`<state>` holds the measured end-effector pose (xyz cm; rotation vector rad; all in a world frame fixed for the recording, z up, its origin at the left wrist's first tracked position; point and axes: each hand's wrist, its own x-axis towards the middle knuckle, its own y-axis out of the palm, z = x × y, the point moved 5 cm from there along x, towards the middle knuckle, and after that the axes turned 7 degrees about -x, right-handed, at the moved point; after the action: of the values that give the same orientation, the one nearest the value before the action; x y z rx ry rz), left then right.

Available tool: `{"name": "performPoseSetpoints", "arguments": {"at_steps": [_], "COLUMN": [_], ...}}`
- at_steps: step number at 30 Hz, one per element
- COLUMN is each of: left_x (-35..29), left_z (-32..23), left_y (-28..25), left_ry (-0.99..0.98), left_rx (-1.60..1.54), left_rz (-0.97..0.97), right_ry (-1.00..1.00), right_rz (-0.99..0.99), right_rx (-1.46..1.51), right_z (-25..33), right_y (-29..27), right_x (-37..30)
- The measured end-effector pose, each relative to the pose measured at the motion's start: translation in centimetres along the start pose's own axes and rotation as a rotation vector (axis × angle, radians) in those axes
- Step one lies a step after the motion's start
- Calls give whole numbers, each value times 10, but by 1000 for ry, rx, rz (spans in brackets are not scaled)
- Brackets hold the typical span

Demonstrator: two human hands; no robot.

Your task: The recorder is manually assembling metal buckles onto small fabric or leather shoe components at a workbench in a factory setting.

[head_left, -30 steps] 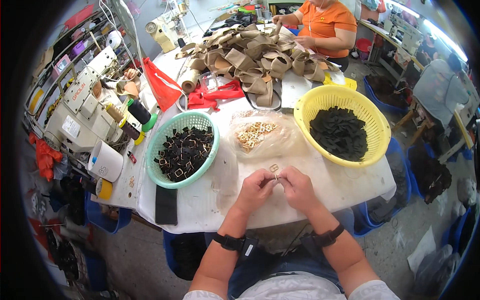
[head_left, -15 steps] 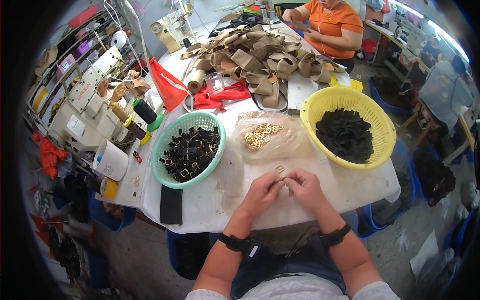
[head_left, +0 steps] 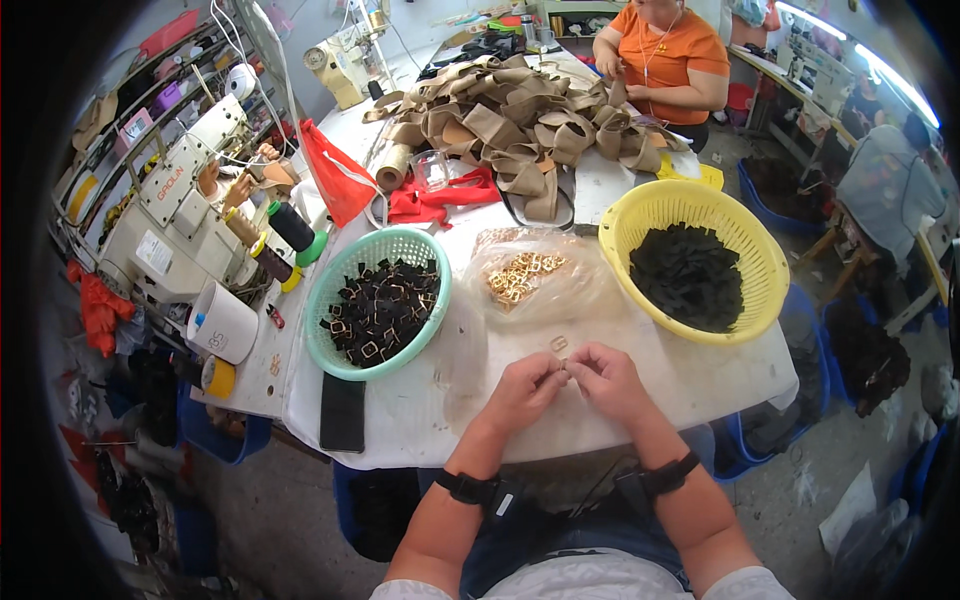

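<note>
Fingers (head_left: 556, 372) of both my hands meet at the near edge of the counter (head_left: 700, 375), pinched closed on a small dark strap piece; what exactly sits between the tips is too small to tell. My left hand (head_left: 522, 392) and right hand (head_left: 605, 380) touch at the fingertips, probably so that each steadies the other for fine work.

Largest to smallest, the layout around them:

1. A heap of tan strap loops (head_left: 520, 120) fills the far end of the counter, well apart from my hands, next to another person in an orange top (head_left: 668, 58).
2. A yellow basket (head_left: 745, 250) of black pieces (head_left: 690, 275) stands at the right edge, within reach of my right hand; I judge it to be one supply.
3. A green basket (head_left: 330, 300) at the left edge holds black straps fitted with gold buckles (head_left: 380, 312); I judge these to be assembled pieces, kept on the opposite side so they do not mix.
4. A clear plastic bag (head_left: 580, 285) lies open between the two baskets, with loose gold buckles (head_left: 520, 275) on it, directly beyond my hands.
5. A black phone (head_left: 343, 412) lies flat near the front left corner.
6. One single gold buckle (head_left: 558, 344) rests on the counter just beyond my fingertips, apparently set ready.
</note>
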<state>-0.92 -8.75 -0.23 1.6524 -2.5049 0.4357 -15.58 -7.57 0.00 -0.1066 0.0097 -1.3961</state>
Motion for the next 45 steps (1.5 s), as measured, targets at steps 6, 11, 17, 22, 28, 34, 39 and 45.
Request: {"name": "performPoseSetpoints", "arguments": {"at_steps": [6, 11, 17, 22, 28, 34, 39, 45], "left_x": [-2, -2, -4, -2, -2, 0, 1, 0], "left_z": [-6, -14, -18, -22, -15, -13, -14, -17], "left_y": [-2, -3, -2, 0, 4, 7, 5, 5], "left_ry": [15, 63, 201, 174, 42, 45, 10, 33], "left_rx": [-103, -2, 145, 114, -24, -16, 4, 39], "left_rz": [-42, -64, -96, -75, 72, 74, 103, 81], "right_ry": [-352, -258, -229, -313, -412, -287, -276, -297], "right_rz": [-148, -47, -4, -14, 134, 214, 236, 207], "right_rx": [-312, -155, -218, -441, -547, -362, -307, -318], "right_z": [21, 7, 13, 32, 31, 15, 14, 13], "right_y": [12, 10, 7, 3, -2, -8, -7, -8], "right_x": [-5, -2, -2, -1, 8, 13, 15, 15]}}
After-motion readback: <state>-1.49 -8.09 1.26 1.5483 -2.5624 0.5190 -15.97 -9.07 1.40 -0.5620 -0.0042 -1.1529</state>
